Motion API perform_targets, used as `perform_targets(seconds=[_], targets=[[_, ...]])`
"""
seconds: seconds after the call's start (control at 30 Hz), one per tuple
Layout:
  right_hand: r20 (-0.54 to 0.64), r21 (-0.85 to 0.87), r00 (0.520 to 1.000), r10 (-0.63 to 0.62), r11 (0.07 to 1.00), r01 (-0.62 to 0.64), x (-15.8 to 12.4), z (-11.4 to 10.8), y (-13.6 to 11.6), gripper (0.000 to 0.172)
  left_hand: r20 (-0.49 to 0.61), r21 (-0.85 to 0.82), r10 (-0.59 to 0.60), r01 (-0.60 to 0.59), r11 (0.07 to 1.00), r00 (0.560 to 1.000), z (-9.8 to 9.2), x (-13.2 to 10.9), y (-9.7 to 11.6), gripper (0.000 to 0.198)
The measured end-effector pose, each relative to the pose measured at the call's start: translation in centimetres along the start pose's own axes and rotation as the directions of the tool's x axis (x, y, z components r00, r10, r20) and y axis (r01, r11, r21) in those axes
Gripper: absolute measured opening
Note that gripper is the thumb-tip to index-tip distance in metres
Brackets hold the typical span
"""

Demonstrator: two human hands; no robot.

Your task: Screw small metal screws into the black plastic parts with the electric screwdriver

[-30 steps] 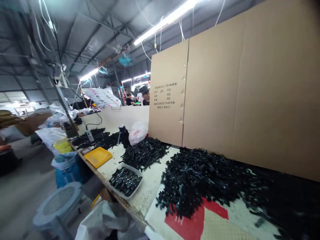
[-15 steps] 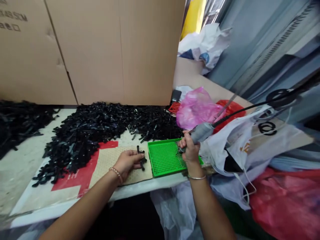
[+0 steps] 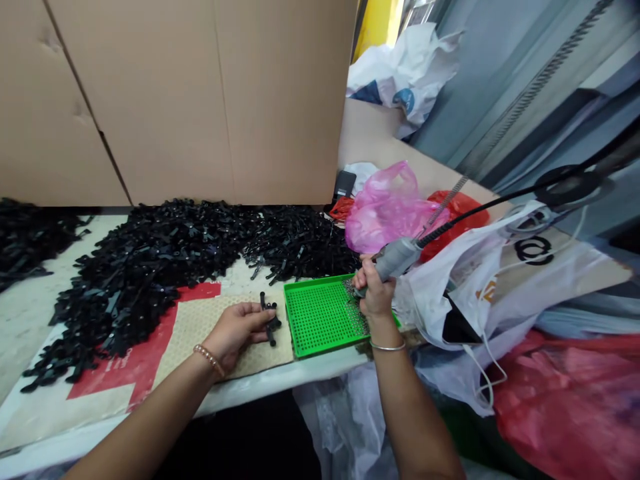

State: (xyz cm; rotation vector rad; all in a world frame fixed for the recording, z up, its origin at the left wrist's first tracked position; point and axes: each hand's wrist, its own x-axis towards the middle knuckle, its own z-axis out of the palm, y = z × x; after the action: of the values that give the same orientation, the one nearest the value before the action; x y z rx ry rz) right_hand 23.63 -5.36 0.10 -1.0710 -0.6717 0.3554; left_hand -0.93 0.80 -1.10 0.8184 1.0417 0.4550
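My left hand point(image 3: 235, 329) rests on a beige mat point(image 3: 200, 323) and pinches a small bunch of black plastic parts point(image 3: 269, 319) against it. My right hand point(image 3: 373, 293) is wrapped round a grey electric screwdriver point(image 3: 397, 259), whose tip points down at small screws on the right end of a green perforated tray point(image 3: 320, 315). A black cable point(image 3: 500, 203) runs from the tool up to the right. A large heap of the same black parts point(image 3: 165, 253) lies behind the mat.
A tall cardboard sheet point(image 3: 200, 100) stands behind the heap. A pink bag point(image 3: 387, 210), a red bag point(image 3: 457, 213) and a white bag point(image 3: 480, 280) crowd the right side. Red plastic point(image 3: 575, 407) hangs below the table's right end.
One second ago the view looked left along the bench toward other workers. It has swung right onto my hands, tray and heap. Over the last half second the scene shifted slightly left.
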Motion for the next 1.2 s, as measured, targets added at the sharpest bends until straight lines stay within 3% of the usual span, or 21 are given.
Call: perform_targets(seconds=[0.53, 0.77, 1.0, 1.2], targets=[[0.020, -0.023, 1.000, 0.021, 1.000, -0.021, 0.0, 0.0, 0.6, 0.034, -0.016, 0.006, -0.032, 0.032, 0.999, 0.999, 0.3, -0.5, 0.6, 0.007], [0.059, -0.023, 0.998, 0.025, 0.999, -0.024, -0.4, 0.2, 0.0, 0.024, -0.006, -0.004, -0.032, 0.032, 0.999, 0.999, 0.4, -0.5, 0.5, 0.006], [0.040, -0.047, 0.999, 0.019, 0.999, -0.017, -0.1, 0.2, 0.6, 0.033, -0.003, -0.017, -0.025, 0.025, 1.000, 1.000, 0.2, -0.3, 0.4, 0.007], [-0.027, 0.097, 0.999, 0.036, 0.995, -0.033, 0.2, 1.7, -2.5, 0.038, 0.021, -0.023, 0.002, -0.001, 1.000, 1.000, 0.1, -0.1, 0.2, 0.015]])
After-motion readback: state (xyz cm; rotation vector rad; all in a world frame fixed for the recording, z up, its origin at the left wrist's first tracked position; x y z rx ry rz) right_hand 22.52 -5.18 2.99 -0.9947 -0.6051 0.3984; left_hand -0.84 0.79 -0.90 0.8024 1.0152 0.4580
